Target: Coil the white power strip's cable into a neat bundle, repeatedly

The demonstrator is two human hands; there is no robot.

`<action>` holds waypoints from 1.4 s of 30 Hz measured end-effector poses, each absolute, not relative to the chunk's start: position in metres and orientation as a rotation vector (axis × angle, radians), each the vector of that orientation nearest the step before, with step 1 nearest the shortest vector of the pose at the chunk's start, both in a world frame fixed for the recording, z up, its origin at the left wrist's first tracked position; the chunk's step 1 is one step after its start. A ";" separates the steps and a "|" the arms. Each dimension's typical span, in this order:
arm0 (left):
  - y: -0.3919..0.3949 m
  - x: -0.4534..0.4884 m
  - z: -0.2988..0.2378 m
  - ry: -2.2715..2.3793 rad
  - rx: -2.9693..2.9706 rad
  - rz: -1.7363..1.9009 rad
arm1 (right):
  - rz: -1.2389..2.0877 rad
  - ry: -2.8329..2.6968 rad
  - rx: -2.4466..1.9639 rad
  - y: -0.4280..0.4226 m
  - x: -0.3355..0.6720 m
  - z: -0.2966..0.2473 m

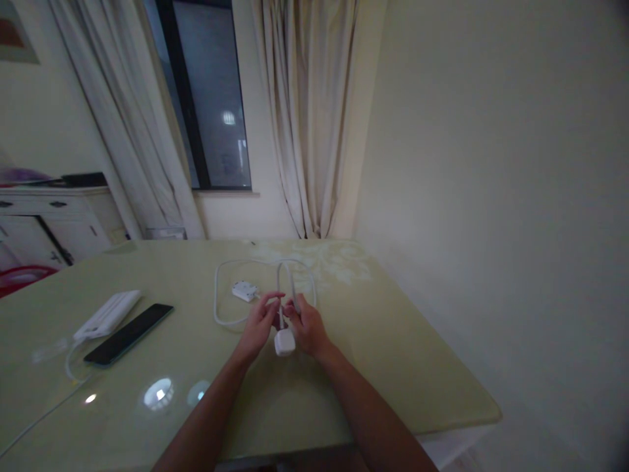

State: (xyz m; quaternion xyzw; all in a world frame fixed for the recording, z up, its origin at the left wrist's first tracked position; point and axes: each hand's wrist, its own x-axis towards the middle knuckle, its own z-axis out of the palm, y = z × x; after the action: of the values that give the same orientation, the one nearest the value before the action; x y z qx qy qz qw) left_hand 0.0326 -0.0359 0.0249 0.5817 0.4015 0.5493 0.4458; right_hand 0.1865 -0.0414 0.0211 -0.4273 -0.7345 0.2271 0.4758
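A white cable (221, 288) lies in a loop on the glossy pale green table (393, 354). My left hand (259, 326) and my right hand (307, 326) meet over it, fingers pinched on the doubled cable near its white plug block (284, 342), which sits between my wrists. A small white adapter (244, 290) rests inside the loop, just beyond my left fingers.
A dark phone (128, 334) and a white power bank (108, 314) with a thin cable lie at the left. Curtains and a dark window (211, 98) stand behind the table. A white cabinet (54, 219) is at far left; a wall runs along the right.
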 end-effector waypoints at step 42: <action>-0.035 0.006 0.051 0.449 0.379 1.705 | 0.355 -2.226 -0.786 -0.030 0.176 0.001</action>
State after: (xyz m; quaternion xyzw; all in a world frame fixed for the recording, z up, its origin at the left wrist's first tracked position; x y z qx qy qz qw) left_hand 0.0056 -0.0345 0.0507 0.1647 0.1954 0.7416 0.6203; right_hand 0.1764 -0.0303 0.0007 -0.3063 -0.8669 0.1381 0.3683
